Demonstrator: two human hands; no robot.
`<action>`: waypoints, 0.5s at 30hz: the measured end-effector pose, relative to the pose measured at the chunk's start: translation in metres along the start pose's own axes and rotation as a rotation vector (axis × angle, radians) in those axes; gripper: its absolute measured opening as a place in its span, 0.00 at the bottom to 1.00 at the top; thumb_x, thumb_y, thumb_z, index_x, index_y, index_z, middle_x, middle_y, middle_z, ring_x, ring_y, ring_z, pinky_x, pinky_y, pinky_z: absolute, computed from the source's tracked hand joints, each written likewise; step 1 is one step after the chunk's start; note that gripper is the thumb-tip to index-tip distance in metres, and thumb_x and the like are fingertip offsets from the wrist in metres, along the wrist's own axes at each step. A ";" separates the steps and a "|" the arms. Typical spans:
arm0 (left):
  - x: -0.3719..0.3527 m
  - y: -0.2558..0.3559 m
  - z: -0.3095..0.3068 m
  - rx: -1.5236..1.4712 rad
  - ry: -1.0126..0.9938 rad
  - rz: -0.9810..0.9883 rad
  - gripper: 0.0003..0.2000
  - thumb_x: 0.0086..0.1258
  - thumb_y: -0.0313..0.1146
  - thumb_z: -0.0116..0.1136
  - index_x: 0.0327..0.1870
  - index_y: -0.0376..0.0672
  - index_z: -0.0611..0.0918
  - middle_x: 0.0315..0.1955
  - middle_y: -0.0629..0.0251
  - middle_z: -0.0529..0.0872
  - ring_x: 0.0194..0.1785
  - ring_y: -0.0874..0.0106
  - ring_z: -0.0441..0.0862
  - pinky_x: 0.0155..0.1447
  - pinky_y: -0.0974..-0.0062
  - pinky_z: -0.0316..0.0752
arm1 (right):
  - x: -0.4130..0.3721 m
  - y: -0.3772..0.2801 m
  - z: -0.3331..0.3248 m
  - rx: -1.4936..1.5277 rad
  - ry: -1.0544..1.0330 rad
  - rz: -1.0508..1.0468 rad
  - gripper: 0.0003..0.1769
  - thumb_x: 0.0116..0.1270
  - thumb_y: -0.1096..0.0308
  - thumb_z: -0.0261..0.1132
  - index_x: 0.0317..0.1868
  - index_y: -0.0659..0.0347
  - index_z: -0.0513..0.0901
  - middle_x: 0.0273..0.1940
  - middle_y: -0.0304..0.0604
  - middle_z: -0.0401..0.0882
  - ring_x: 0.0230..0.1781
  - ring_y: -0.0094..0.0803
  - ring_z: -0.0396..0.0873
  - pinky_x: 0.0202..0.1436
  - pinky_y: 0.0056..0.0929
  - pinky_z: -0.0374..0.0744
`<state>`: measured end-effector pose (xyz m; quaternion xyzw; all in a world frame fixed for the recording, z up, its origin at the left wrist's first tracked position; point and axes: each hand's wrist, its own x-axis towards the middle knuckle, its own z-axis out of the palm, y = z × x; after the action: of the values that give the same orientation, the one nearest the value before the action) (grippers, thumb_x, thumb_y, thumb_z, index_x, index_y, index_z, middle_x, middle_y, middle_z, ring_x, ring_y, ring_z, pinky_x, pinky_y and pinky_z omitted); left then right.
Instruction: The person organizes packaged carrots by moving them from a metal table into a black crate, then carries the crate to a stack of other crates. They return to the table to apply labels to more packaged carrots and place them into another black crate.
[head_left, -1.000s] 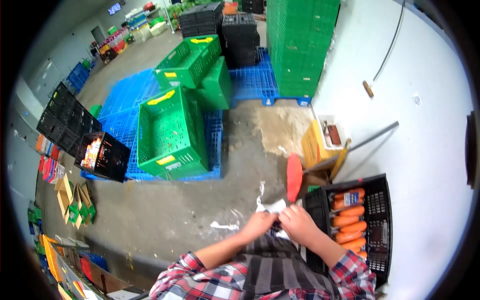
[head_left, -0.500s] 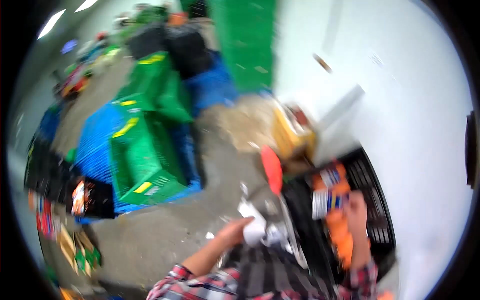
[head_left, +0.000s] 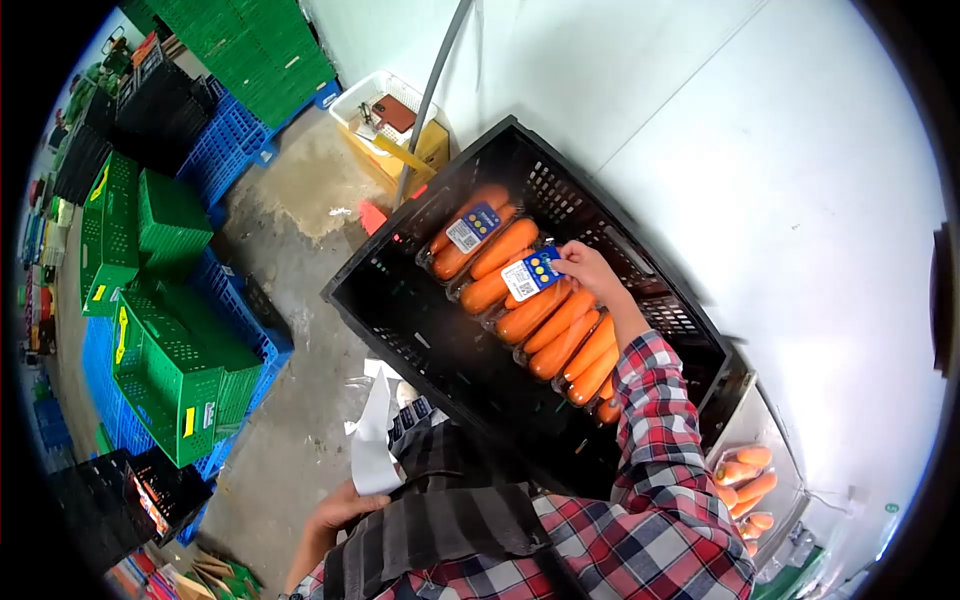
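Note:
My right hand (head_left: 592, 272) reaches into a black crate (head_left: 400, 345), its fingers closed at the edge of a blue-and-white label (head_left: 528, 274). The label lies over a clear-wrapped pack of carrots (head_left: 487, 292). Beside it, toward the far end of the row, another wrapped carrot pack (head_left: 452, 262) carries a label of the same kind. More packs of carrots (head_left: 592, 360) lie nearer to me. Low on the left, my left hand (head_left: 345, 506) is closed on a white label strip (head_left: 372, 435), which hangs in front of my dark striped apron.
A white basket (head_left: 350, 100) with a brown phone-like object sits on a yellow box behind the crate. Green crates (head_left: 165, 385) stand on blue pallets to the left. More wrapped carrots (head_left: 745, 480) lie at right. A white wall (head_left: 790, 200) borders the crate.
My view has swung right and down toward the crate, which now fills the middle. The right hand stays at a label over the carrots; the left still holds the white strip.

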<state>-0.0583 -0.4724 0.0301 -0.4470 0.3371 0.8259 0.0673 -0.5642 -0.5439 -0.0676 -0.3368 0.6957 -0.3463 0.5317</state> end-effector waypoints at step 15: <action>0.020 -0.058 -0.008 -0.205 0.788 0.079 0.20 0.63 0.50 0.55 0.36 0.37 0.79 0.21 0.75 0.73 0.24 0.81 0.64 0.26 0.80 0.57 | 0.035 -0.015 0.082 -0.662 0.270 -0.456 0.12 0.57 0.64 0.66 0.32 0.63 0.75 0.27 0.50 0.78 0.25 0.42 0.77 0.29 0.34 0.75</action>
<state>-0.0408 -0.4365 -0.0170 -0.7202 0.2699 0.6228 -0.1437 -0.4902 -0.5913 -0.0891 -0.5861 0.7407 -0.2538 0.2086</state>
